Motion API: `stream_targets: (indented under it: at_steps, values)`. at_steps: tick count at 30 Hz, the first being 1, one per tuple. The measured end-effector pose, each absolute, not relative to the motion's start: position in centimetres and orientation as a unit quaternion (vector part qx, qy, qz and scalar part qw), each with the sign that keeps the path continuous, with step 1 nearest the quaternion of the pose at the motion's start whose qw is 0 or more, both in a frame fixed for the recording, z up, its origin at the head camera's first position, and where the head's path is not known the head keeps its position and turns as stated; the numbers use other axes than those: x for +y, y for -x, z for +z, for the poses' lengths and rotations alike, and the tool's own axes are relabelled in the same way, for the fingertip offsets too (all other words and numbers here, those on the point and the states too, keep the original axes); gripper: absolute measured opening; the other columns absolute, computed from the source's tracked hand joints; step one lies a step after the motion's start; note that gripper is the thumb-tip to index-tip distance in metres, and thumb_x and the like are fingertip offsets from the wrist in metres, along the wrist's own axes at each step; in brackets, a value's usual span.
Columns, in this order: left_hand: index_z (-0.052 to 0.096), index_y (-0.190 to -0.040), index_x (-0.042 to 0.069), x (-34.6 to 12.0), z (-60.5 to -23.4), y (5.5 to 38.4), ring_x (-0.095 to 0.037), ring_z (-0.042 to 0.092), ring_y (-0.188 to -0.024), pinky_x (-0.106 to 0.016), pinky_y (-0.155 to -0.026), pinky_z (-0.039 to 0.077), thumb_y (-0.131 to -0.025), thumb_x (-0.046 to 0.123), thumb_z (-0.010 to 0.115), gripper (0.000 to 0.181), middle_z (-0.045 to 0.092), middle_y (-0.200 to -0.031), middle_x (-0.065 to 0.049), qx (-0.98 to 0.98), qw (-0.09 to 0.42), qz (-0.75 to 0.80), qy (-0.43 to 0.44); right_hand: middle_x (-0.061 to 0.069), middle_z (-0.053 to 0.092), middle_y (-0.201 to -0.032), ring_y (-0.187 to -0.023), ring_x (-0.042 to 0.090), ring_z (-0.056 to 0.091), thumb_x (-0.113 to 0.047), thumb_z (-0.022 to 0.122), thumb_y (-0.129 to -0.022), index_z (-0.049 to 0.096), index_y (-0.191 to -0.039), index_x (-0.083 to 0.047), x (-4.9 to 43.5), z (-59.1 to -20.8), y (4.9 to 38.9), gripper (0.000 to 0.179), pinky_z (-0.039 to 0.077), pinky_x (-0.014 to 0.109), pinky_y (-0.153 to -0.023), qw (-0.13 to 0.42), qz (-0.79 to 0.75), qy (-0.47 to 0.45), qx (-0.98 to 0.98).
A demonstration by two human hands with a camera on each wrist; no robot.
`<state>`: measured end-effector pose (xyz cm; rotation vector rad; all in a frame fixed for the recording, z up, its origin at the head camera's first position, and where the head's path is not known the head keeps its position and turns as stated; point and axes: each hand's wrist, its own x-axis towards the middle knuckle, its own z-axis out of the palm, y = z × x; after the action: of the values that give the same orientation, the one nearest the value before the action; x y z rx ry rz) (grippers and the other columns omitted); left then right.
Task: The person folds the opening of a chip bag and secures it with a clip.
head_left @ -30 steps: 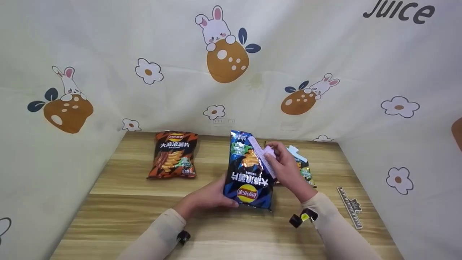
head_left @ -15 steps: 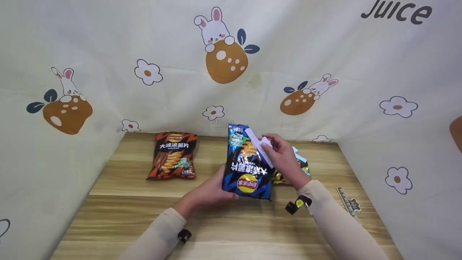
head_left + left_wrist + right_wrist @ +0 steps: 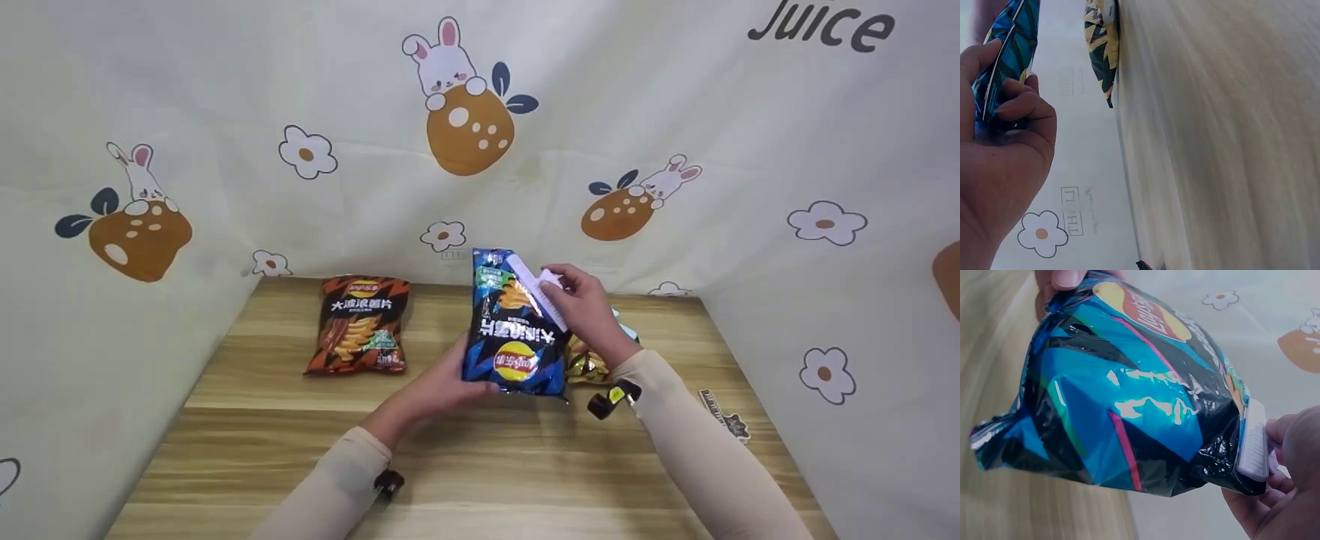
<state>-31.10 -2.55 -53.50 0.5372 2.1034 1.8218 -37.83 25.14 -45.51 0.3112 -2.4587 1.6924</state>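
A blue and black chip bag point(image 3: 514, 364) is held up over the table, its printing upside down in the head view. My left hand point(image 3: 442, 382) grips it at the lower left, thumb at the bottom edge; in the left wrist view the fingers of that hand point(image 3: 1010, 146) curl about the bag's end. A pale lilac bag clip point(image 3: 534, 286) lies slantwise across the bag's far right corner. Thumb and fingers of my right hand point(image 3: 589, 304) pinch the clip's handle. The right wrist view has the clip point(image 3: 1253, 441) against the bag's corner point(image 3: 1145, 422).
An orange and black chip bag point(image 3: 358, 326) lies at the back left of the wooden table point(image 3: 300, 450). Behind my right hand is a yellow chip bag point(image 3: 589, 364) with a light blue clip point(image 3: 625, 324). A dark-patterned clip point(image 3: 731, 424) lies at the right, partly behind the sleeve.
Both hands have moved away from the body with the blue bag and its clip, upward in the head view. The right sleeve now covers part of the dark-patterned clip.
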Motion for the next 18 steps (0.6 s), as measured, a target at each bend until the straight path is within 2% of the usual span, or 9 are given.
stream_targets:
  at_steps: [6, 10, 18]
  values:
    - [0.025, -0.176, 0.027, -2.3, -53.3, 31.6, -0.032, 0.054, -0.145, -0.054, -0.126, 0.039, -0.091, 0.027, 0.090, 0.107, 0.050, -0.164, -0.009, 0.737, 0.148, 0.637, -0.171, 0.013, 0.072, -0.112, -0.096, 0.026, 0.069, -0.028, 0.074, -0.108, 0.074, -0.139, -0.011, 25.1, -45.2, 38.9, 0.035, 0.061, 0.029, -0.080, 0.059, 0.571, -0.082, -0.814]
    - [0.022, -0.177, 0.027, -2.2, -53.1, 32.0, -0.032, 0.054, -0.146, -0.054, -0.126, 0.039, -0.090, 0.031, 0.092, 0.111, 0.050, -0.165, -0.010, 0.749, 0.136, 0.622, -0.183, 0.012, 0.072, -0.115, -0.100, 0.026, 0.068, -0.031, 0.074, -0.108, 0.073, -0.142, -0.010, 25.0, -45.0, 39.6, 0.039, 0.060, 0.031, -0.084, 0.048, 0.567, -0.074, -0.819]
    - [0.019, -0.177, 0.022, -2.0, -52.4, 32.6, -0.031, 0.060, -0.140, -0.052, -0.123, 0.044, -0.082, 0.017, 0.097, 0.123, 0.055, -0.161, -0.011, 0.758, 0.112, 0.609, -0.203, 0.013, 0.072, -0.116, -0.102, 0.025, 0.067, -0.030, 0.073, -0.109, 0.073, -0.140, -0.007, 24.7, -44.5, 40.8, 0.039, 0.057, 0.031, -0.086, 0.051, 0.559, -0.072, -0.825]
